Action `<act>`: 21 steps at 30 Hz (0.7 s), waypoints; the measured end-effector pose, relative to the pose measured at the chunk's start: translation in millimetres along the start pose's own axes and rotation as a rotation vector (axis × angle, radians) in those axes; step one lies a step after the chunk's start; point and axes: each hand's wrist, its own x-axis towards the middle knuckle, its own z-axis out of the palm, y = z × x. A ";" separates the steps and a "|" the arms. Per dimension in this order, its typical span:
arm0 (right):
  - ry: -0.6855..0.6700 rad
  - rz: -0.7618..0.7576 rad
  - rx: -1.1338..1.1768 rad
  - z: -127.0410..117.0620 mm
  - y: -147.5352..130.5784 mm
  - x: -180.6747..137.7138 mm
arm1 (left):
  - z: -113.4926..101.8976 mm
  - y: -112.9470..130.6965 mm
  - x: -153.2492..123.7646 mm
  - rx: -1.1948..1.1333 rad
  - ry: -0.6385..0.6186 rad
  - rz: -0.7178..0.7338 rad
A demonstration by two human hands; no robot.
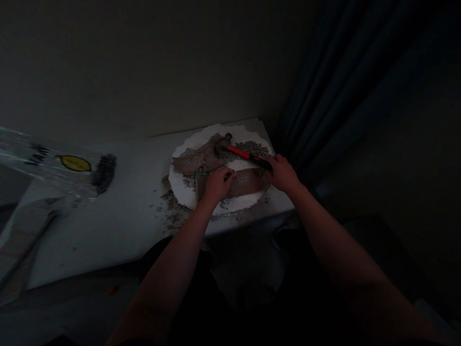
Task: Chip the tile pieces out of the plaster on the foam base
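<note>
A hammer (240,152) with a red and black handle lies slantwise over a round white board (216,130). My right hand (281,173) is closed around the handle's end. The hammer's dark head rests by a brown, perforated-looking strip (192,161) at the upper left of the board. My left hand (219,182) is over a second brown strip (248,182), thumb and fingers pinched together; whatever is between them is too small to make out. Green strands (202,173) lie just left of that hand. Small grey bits (252,148) are heaped behind the hammer handle.
The board sits on a white table (133,226), with grey crumbs (173,211) scattered at its left. A clear printed plastic bag (72,163) with dark contents lies farther left, above a pale sack (32,230). Dark curtains (334,77) hang at the right.
</note>
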 end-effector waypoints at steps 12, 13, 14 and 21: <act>-0.132 -0.021 -0.352 5.6 -14.9 20.5 | 16.8 6.1 -11.2 0.128 0.062 0.078; -0.118 -0.016 -0.350 1.7 -16.0 18.7 | 17.2 6.0 -11.3 0.133 0.066 0.077; -0.104 -0.007 -0.339 -2.9 -17.3 15.8 | 17.5 5.7 -11.3 0.137 0.071 0.075; 0.127 0.011 0.122 -35.6 -35.8 -35.7 | 19.0 6.3 -11.4 0.146 0.091 0.048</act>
